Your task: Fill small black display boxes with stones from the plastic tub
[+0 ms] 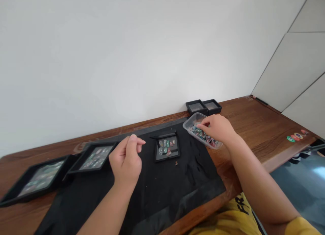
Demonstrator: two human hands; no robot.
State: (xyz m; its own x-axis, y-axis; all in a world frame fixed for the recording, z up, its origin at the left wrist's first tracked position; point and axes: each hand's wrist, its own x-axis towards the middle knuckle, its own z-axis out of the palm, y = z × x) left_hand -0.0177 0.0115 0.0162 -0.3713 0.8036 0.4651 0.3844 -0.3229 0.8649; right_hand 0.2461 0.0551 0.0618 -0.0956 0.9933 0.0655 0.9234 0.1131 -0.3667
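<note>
My right hand (217,127) reaches over a clear plastic tub (186,124) of small, shiny, multicoloured pieces (201,135). Its thumb and fingers come together just above the pieces; whatever is between them is hidden. My left hand (127,157) is raised over the black mat (162,187) with its fingers curled and the thumb against them. Nothing can be made out in its grip. Between the hands lies a small black frame box (167,156), holding several oval, nail-like pieces (165,150) in green, pink and grey. One tiny brownish piece (176,163) rests on the mat below the box.
Two black display boxes with filled windows, one far left (40,177) and one nearer (98,157), stand at the left. Two more black boxes (203,107) sit by the wall behind the tub. Round stickers (296,137) mark the wooden table (256,126) at right.
</note>
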